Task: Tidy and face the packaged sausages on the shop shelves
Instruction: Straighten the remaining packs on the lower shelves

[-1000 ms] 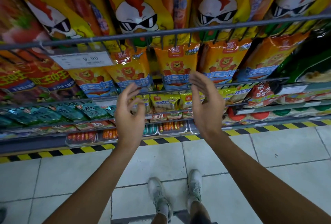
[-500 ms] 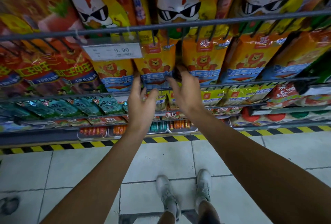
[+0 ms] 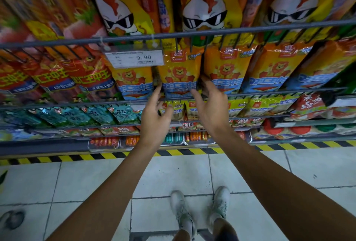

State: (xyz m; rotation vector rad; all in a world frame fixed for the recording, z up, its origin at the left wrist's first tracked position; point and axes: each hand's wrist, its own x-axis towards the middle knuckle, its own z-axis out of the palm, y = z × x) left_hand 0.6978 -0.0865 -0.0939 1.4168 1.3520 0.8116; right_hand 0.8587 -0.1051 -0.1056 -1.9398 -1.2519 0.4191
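Head view: both hands' fingers (image 3: pixel 157 94) spread, flanking orange lion sausage pack (image 3: pixel 179 74).

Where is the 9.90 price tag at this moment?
In the head view the price tag hangs left of centre from the upper shelf rail, covering the top of a lion pack, just above the left hand.

orange lion-print sausage pack (image 3: pixel 179 74), upright on wire shelf, in a row of matching packs

both hands, left (image 3: pixel 154 119) and right (image 3: pixel 212 109), touch the orange lion sausage pack (image 3: pixel 179 73) at its lower edges.
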